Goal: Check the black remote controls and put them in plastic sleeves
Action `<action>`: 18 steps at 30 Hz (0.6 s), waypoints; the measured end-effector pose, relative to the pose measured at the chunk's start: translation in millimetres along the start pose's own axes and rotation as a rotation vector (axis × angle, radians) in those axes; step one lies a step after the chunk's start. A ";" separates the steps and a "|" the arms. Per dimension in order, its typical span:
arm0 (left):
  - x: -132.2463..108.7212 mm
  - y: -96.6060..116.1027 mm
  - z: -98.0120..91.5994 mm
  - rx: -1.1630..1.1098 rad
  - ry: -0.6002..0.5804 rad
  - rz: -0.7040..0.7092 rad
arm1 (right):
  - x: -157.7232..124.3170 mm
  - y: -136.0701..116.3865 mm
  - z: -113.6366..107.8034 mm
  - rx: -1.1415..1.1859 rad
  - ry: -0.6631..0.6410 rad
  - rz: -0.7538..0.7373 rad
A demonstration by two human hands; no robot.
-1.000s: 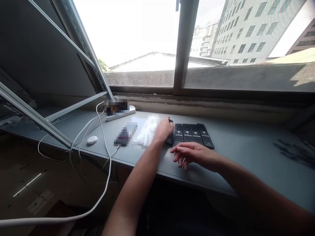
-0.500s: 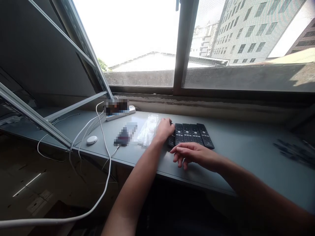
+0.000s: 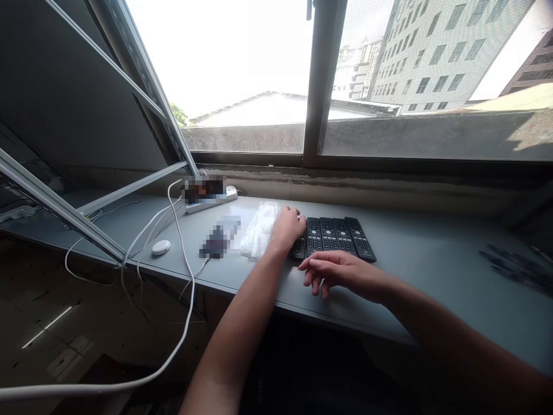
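Observation:
Several black remote controls (image 3: 343, 233) lie side by side in a row on the grey tabletop, buttons facing up. My left hand (image 3: 288, 227) is at the left end of the row, fingers curled over the upper part of the leftmost remote control (image 3: 299, 250), which it partly hides. Just in front of the row, my right hand (image 3: 339, 272) hovers palm down with loosely bent fingers apart and nothing in them. Its index finger overlaps the lower ends of the middle remotes in view. Clear plastic bags (image 3: 258, 233) lie directly left of my left hand.
A blurred-out phone-like item (image 3: 216, 239) with a cable, a round white object (image 3: 161, 247) and a white power strip (image 3: 211, 199) are on the left. White cables (image 3: 189, 300) hang over the table edge. A metal frame (image 3: 108, 239) leans at left; dark items (image 3: 514, 265) lie far right.
My left hand has shifted very slightly to the left, and the leftmost remote with it. My right hand stays where it was.

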State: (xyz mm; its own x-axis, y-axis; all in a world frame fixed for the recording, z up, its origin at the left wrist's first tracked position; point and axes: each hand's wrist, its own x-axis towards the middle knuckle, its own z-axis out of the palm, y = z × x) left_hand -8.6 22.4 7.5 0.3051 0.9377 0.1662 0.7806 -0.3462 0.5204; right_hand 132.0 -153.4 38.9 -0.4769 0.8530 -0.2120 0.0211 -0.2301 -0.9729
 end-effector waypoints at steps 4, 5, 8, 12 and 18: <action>-0.9 2.2 -3.6 0.076 0.083 -0.010 | 0.4 -0.1 -0.7 0.005 -0.001 0.001; -1.4 3.2 -4.3 0.074 0.090 -0.012 | 0.4 -0.3 -0.8 0.004 -0.001 0.001; -3.3 6.2 -6.0 0.078 0.095 -0.022 | 0.1 -0.9 -0.5 -0.005 -0.003 0.005; -3.7 6.4 -8.3 0.116 0.119 -0.018 | -0.7 -0.6 -0.9 -0.029 0.003 0.012; 1.2 -5.9 -15.2 0.212 0.215 -0.014 | -1.4 0.2 -2.3 -0.047 0.002 0.015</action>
State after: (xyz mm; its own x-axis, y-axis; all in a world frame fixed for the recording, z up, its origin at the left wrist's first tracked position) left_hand -21.1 26.0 17.4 0.1887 0.9194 0.3451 0.8874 -0.3102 0.3410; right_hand 134.7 -153.6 38.8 -0.4748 0.8504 -0.2266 0.0697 -0.2204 -0.9729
